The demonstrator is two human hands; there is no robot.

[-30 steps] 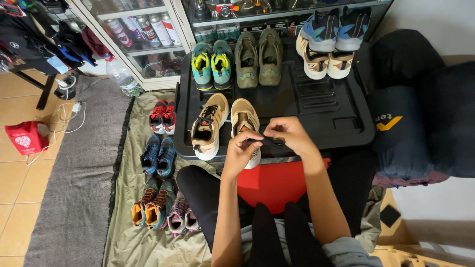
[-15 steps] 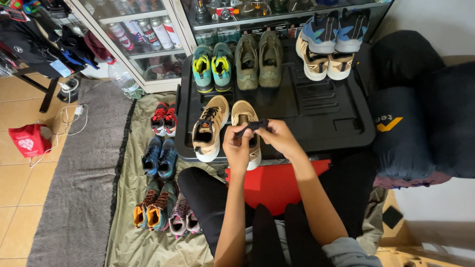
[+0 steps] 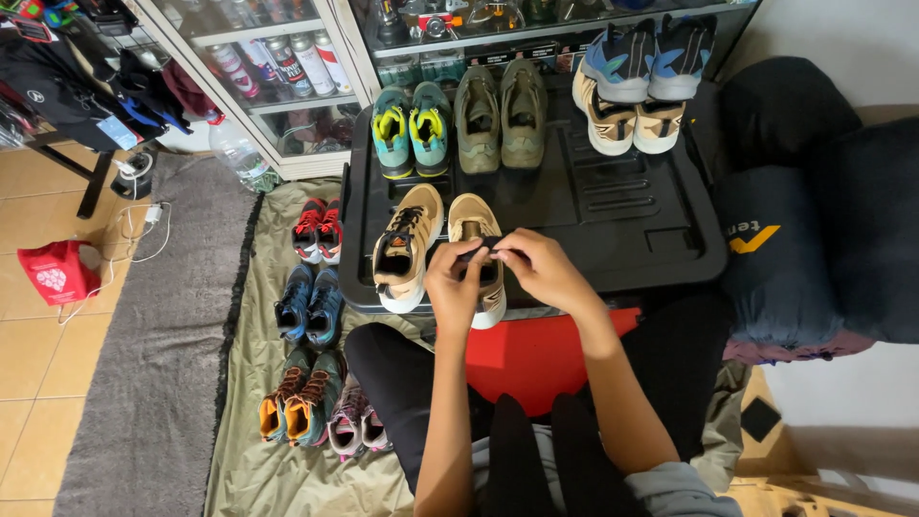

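Far left on the tiled floor sits a red bag [image 3: 56, 273], beside a grey rug [image 3: 163, 354] that borders an olive sheet [image 3: 263, 460]. On that sheet three pairs stand in a column: red-and-black sneakers [image 3: 317, 231], blue sneakers [image 3: 309, 304], and teal-and-orange shoes [image 3: 299, 408], with a pink-and-grey pair [image 3: 358, 427] just beside the last. To the right a black plastic lid [image 3: 622, 215] carries more footwear: a teal-and-yellow pair [image 3: 412, 129], an olive pair [image 3: 500, 115], and at the far end a cream pair [image 3: 632, 123] with blue-grey sneakers [image 3: 651, 56] stacked on top. At the lid's near edge stand two tan sneakers. The left tan sneaker [image 3: 407, 247] stands alone, untouched. The right tan sneaker [image 3: 479, 251] lies directly under both hands. The left hand [image 3: 454, 285] pinches one end of a dark lace [image 3: 479, 253] above the shoe's throat, fingers closed tightly on it; the right hand [image 3: 541, 270] pinches the other end, the strand stretched short between them. A red bin [image 3: 536, 354] shows below the lid, and a dark rolled bundle [image 3: 777, 258] lies at far right.
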